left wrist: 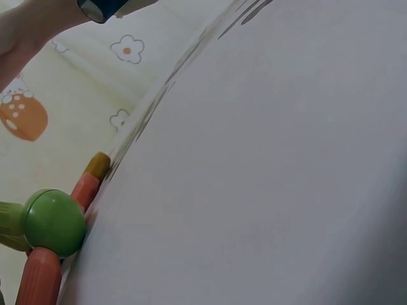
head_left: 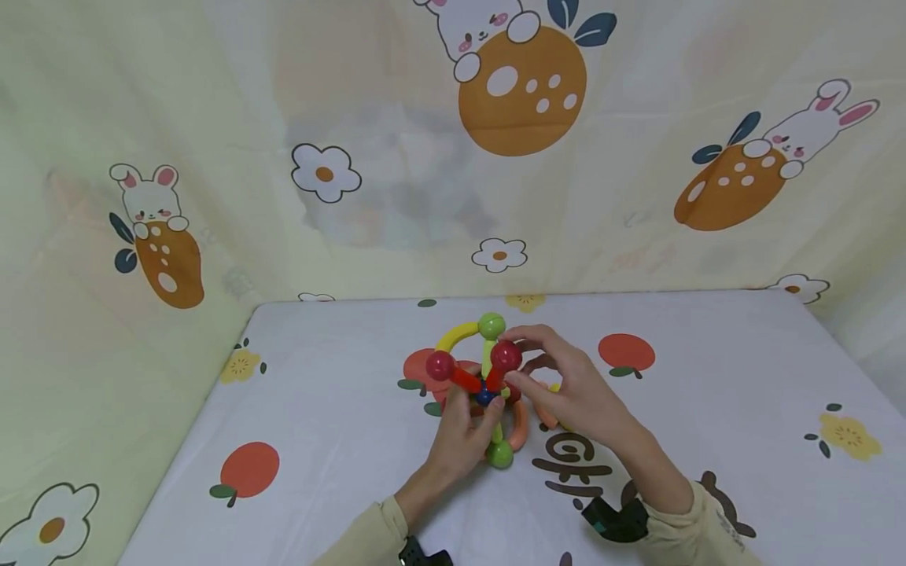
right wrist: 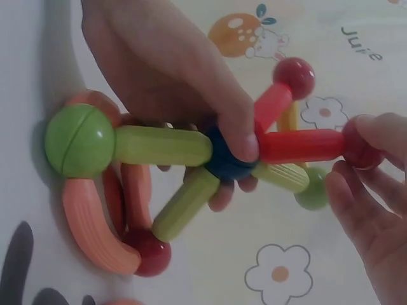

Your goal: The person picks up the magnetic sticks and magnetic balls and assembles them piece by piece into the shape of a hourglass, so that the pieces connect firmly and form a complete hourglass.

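A toy of coloured balls and rods stands upright on the table, steadied by my left hand (head_left: 458, 440). The left thumb presses the blue ball (right wrist: 222, 162) at its middle, other fingers behind. My right hand (head_left: 576, 389) pinches a red ball (head_left: 506, 356) on the end of a straight red rod (right wrist: 302, 146), which meets the blue ball. A second red ball (head_left: 440, 365) sticks out leftward on another red rod. Light green rods link the blue ball to a low green ball (right wrist: 79, 140), where curved orange rods (right wrist: 95, 229) join. Higher up are another green ball (head_left: 491, 325) and a yellow curved rod (head_left: 456, 336).
Beyond the right hand, an orange curved piece (head_left: 545, 407) lies on the printed tablecloth (head_left: 340, 440), partly hidden, with bits of yellow by it. A patterned curtain (head_left: 396, 236) hangs behind the table's far edge.
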`<state>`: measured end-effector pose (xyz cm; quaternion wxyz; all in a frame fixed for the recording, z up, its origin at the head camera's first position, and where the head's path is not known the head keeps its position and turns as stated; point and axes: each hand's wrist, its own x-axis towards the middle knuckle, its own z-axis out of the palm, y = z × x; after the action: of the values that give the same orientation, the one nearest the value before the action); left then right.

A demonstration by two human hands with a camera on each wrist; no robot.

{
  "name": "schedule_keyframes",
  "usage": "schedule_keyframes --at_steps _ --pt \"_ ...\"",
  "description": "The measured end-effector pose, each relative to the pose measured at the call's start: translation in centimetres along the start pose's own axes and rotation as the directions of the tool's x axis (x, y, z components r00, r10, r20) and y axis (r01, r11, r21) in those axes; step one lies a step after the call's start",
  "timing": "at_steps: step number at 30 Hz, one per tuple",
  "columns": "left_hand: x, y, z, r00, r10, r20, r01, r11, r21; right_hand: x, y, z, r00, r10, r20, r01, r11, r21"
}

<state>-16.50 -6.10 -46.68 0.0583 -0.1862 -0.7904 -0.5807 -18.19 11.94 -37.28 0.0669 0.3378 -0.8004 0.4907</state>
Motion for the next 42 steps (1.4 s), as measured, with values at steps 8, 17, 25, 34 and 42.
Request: schedule_keyframes --at_steps 8,17,25,34,42 --pt "0.1 0.5 -0.1 1.0 0.03 0.007 -0.03 0.999 -0.011 0.1 -0.4 0.5 1.0 -0.001 0.031 -0.001 0.998 0.069" --pt "0.2 0.1 0.0 0.999 0.046 0.018 -0.046 0.999 -0.005 0.2 -0.5 0.9 1.0 -0.011 0.028 0.01 1.0 0.029" --pt "0.1 0.0 0.1 0.999 0.038 0.02 -0.038 0.999 -0.018 -0.1 -0.3 0.2 0.996 -0.003 0.087 0.0 1.0 0.031" --pt "0.2 0.1 0.1 0.999 0.03 0.017 -0.029 0.999 -0.038 -0.6 0.2 -1.6 0.991 0.051 0.121 -0.046 0.998 -0.039" --pt "0.1 0.2 0.2 1.0 0.018 0.01 -0.017 0.999 -0.043 -1.5 3.9 -3.6 0.949 0.264 0.169 -0.209 0.935 -0.287"
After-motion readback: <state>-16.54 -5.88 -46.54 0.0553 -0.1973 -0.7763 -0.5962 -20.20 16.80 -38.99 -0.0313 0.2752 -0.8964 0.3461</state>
